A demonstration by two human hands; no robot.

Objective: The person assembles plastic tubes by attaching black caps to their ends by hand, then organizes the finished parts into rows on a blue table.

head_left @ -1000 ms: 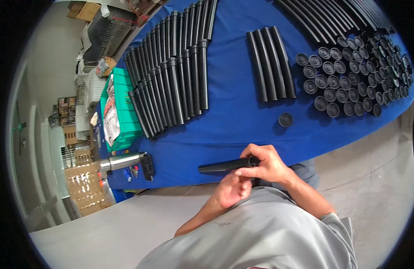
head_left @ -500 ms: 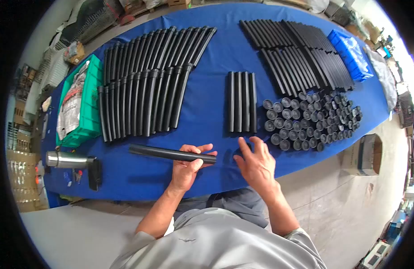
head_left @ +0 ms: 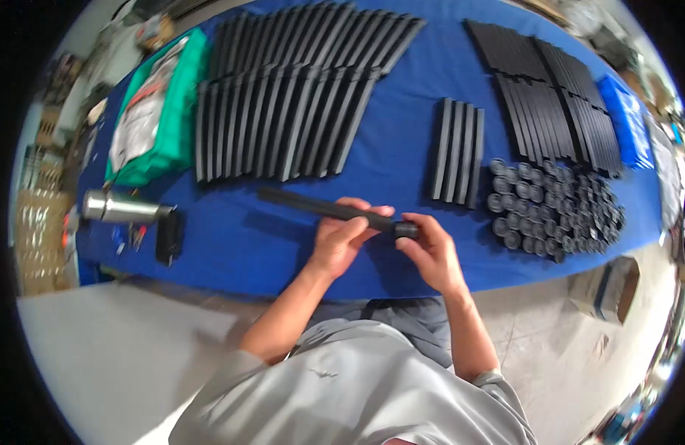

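My left hand is closed around a black tube, which slants down to the right above the blue cloth. A round black cap sits at the tube's right end, pinched between the thumb and fingers of my right hand. Whether the cap is pushed fully on cannot be made out. Just beyond my right hand lie several loose black tubes side by side. To their right is a cluster of round black caps.
Rows of black tubes with end caps cover the left of the blue-clothed table. More black tubes lie at far right by a blue bin. A green crate, steel flask and black phone-like object stand left.
My right hand has closed on a cap and brought it to the tube's right end. The tube remains in my left hand. The camera view has shifted, and the table appears higher.
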